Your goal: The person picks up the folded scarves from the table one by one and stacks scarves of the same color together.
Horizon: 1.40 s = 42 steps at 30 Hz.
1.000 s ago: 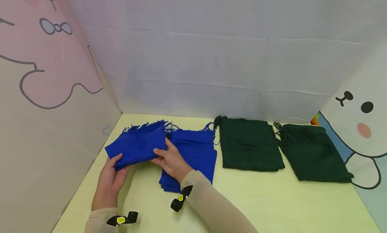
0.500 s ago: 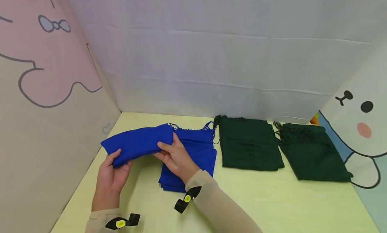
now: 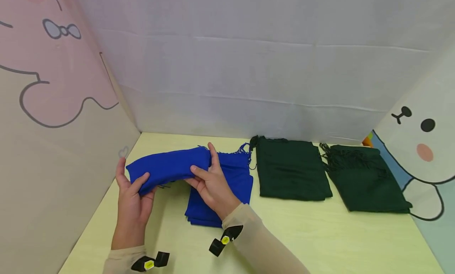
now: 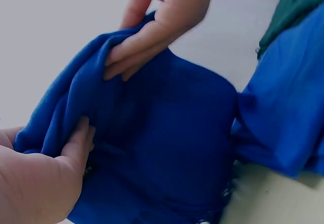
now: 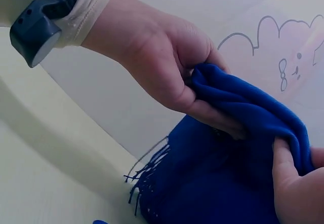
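Note:
A folded blue fringed scarf (image 3: pixel 167 165) is held up above the table between both hands. My left hand (image 3: pixel 133 205) grips its left end, thumb on the near face and other fingers behind or beneath. At the right end my right hand (image 3: pixel 215 187) pinches the cloth, its index finger stretched upward beside the edge. Folded layers of the scarf (image 4: pixel 167 127) show between the hands in the left wrist view. Its fringe (image 5: pixel 147 178) hangs down in the right wrist view. Behind the right hand a second folded blue scarf (image 3: pixel 234 169) lies on the table, partly covered.
Two folded dark green scarves, one (image 3: pixel 291 171) beside the blue one and another (image 3: pixel 367 183) farther right, lie on the pale yellow table (image 3: pixel 341 242). A white cloth backdrop (image 3: pixel 227 68) rises behind, with printed cartoon panels on both sides.
The held scarf's fringe, upright along its top edge a second ago, has gone over the far side and now hangs below. Both hands have shifted slightly right, and the right index finger has straightened upward.

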Available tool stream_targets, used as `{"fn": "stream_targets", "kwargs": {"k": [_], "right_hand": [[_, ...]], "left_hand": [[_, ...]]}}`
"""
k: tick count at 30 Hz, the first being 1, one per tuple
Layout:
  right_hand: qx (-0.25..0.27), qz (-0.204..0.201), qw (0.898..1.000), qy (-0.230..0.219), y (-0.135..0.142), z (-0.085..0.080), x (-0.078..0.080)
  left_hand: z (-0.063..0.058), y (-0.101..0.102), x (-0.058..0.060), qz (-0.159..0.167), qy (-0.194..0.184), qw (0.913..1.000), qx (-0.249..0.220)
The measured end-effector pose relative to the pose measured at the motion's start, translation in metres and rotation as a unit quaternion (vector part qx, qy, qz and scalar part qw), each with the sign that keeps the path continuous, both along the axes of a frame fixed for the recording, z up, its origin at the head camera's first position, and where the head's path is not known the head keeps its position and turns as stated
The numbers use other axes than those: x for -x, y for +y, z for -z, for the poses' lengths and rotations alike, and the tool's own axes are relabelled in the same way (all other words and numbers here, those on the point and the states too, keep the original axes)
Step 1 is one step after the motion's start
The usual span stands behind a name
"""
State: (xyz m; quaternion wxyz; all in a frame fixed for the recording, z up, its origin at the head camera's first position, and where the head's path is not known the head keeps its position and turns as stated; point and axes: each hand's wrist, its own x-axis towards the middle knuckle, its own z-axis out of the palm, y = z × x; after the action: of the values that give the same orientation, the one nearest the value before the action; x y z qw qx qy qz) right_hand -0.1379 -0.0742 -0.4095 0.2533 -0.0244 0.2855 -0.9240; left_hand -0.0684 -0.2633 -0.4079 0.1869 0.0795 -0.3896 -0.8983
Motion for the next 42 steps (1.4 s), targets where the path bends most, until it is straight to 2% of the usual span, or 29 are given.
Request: {"fn": "stream_targets", "kwargs": {"k": [6,14,19,24,28,37,42], "right_hand": [[-0.020,-0.016,1.000,0.011,0.013,-0.005,0.003],[-0.021,-0.026,0.999,0.035,0.032,-0.007,0.010],[-0.033,-0.022,0.997,0.060,0.045,-0.012,0.018],[-0.051,-0.010,0.996,0.065,0.055,-0.012,0.025],[-0.056,-0.001,0.996,0.069,0.063,-0.012,0.028],[-0.031,0.028,0.996,0.082,0.078,-0.018,0.031],[-0.016,0.039,0.994,0.098,0.088,-0.023,0.033]], "left_hand": [[-0.010,0.002,-0.001,0.030,-0.021,0.9953,0.090],[-0.020,0.008,0.002,0.057,-0.014,0.9901,0.128],[-0.026,0.013,0.014,0.073,-0.017,0.9849,0.156],[-0.028,0.019,0.028,0.096,-0.047,0.9725,0.207],[-0.033,0.025,0.035,0.110,-0.064,0.9659,0.226],[-0.045,0.038,0.048,0.133,-0.035,0.9576,0.253],[-0.049,0.046,0.059,0.147,-0.017,0.9559,0.254]]}}
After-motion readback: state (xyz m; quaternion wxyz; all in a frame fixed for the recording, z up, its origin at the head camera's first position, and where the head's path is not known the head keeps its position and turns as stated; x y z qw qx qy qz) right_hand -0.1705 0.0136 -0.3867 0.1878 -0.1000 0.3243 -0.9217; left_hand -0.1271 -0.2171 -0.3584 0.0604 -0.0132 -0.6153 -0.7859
